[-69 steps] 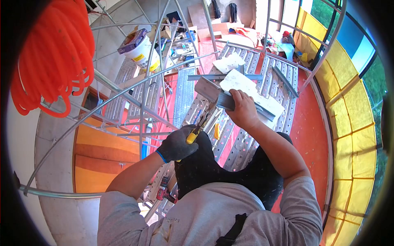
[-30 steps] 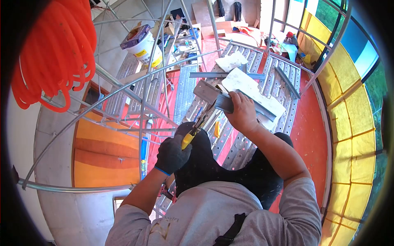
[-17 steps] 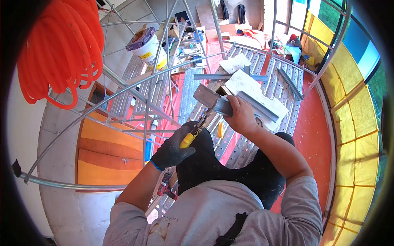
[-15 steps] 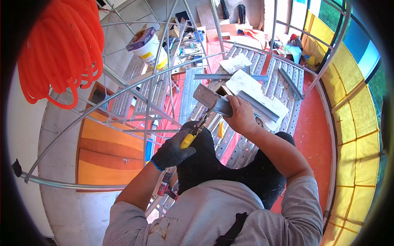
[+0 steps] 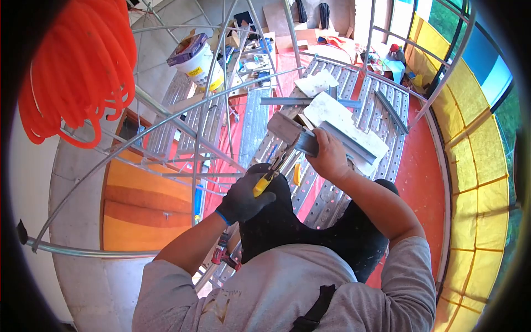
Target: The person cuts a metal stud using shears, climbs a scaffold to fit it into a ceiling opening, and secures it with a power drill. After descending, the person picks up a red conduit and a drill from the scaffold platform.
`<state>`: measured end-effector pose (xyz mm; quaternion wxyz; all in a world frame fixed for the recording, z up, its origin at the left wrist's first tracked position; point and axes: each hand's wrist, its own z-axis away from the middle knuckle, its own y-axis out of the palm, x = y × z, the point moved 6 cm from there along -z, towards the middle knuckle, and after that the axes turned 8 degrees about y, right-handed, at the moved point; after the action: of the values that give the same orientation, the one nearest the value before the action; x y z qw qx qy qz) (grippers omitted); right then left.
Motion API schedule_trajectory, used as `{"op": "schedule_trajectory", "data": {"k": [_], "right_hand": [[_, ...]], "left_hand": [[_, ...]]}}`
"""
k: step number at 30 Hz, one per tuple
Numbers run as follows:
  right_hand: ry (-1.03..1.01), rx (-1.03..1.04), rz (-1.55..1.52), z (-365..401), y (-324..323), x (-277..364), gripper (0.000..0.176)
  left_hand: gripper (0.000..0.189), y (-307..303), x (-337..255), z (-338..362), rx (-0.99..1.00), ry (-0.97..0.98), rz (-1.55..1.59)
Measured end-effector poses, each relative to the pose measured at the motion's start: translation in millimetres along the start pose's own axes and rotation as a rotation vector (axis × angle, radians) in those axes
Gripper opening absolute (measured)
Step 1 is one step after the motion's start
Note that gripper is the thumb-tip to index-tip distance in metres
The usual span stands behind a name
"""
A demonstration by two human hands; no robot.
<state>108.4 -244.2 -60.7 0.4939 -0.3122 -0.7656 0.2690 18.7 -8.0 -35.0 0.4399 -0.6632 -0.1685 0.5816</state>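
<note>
My left hand [image 5: 243,200], in a dark glove, is closed around the yellow handle of a pair of tin snips [image 5: 263,183]. The jaws of the snips reach up to the edge of a short metal channel [image 5: 286,128]; I cannot make out whether they bite into it. My bare right hand [image 5: 328,156] grips the near end of that channel, which is tilted over my knees. Just past it, a white board [image 5: 342,123] lies on the perforated metal planks, with a longer metal channel [image 5: 348,143] on top.
Scaffold tubes [image 5: 194,149] cross at the left. A coil of orange hose [image 5: 83,72] hangs close at upper left. A white bucket [image 5: 200,67] stands beyond the tubes. A red drill [image 5: 222,253] lies by my left side. Another person [image 5: 397,54] is far back right.
My left hand and the snips have shifted slightly right and up. The channel and my right hand have moved a little to the right. My view has swung slightly.
</note>
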Motion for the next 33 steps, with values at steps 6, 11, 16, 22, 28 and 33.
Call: {"op": "schedule_trajectory", "data": {"k": [6,11,16,22,28,33], "right_hand": [[-0.018,-0.049,0.003,-5.3,-10.2,3.9,0.060],[-0.045,-0.085,-0.043,-1.6,-21.7,7.5,0.060],[0.015,-0.097,-0.023,-5.5,-36.8,6.8,0.062],[-0.015,-0.099,0.019,-1.9,-34.3,4.0,0.062],[-0.001,-0.055,0.016,2.7,-26.7,1.3,0.061],[-0.012,-0.041,-0.006,2.5,-26.5,3.5,0.061]], "left_hand": [[0.046,7.4,4.3,-9.4,-0.090,0.004,0.043],[0.054,-3.5,-16.5,2.3,-0.123,0.146,-0.003],[0.047,-8.2,-30.4,6.6,-0.334,0.115,0.047],[0.047,-1.2,-31.8,5.8,-0.320,0.075,-0.046],[0.052,2.3,-23.5,8.7,-0.245,0.122,0.000],[0.047,0.8,-20.8,11.7,-0.110,-0.069,-0.037]]}}
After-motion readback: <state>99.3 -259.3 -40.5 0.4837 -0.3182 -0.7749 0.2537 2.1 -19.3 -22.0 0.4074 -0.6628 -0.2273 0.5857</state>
